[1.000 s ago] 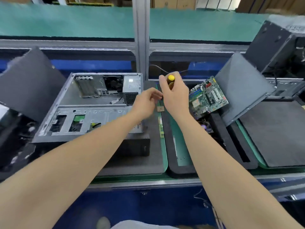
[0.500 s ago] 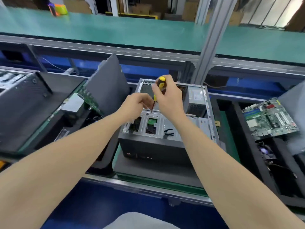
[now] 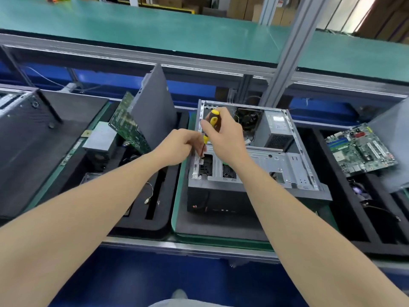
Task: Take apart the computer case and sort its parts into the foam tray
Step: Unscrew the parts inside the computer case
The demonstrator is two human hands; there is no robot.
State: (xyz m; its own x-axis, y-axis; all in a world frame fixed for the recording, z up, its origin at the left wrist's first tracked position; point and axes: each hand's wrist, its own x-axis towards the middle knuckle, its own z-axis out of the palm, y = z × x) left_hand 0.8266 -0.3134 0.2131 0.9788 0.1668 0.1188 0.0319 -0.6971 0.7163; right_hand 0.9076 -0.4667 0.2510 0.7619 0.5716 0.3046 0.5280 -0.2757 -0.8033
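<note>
An open grey computer case (image 3: pixel 285 165) lies on its side on a dark foam pad in the middle of the bench. My right hand (image 3: pixel 225 134) grips a yellow-and-black screwdriver (image 3: pixel 213 121), held upright with its tip down at the case's front-left metal bracket. My left hand (image 3: pixel 181 145) is curled beside the shaft and pinches it near the tip. A black foam tray (image 3: pixel 155 222) stands to the left of the case, holding a green circuit board (image 3: pixel 128 125), a grey side panel (image 3: pixel 155 107) and a silver power supply (image 3: pixel 99 138).
Another black foam tray (image 3: pixel 363 229) at the right holds a green motherboard (image 3: pixel 360 149) and a grey panel. A dark case panel (image 3: pixel 26 140) lies at far left. An aluminium post (image 3: pixel 285 58) rises behind the case. A green conveyor runs along the back.
My view has swung left, so the case moved from left to centre. Both hands with the screwdriver have come down from beside the case onto its front-left bracket.
</note>
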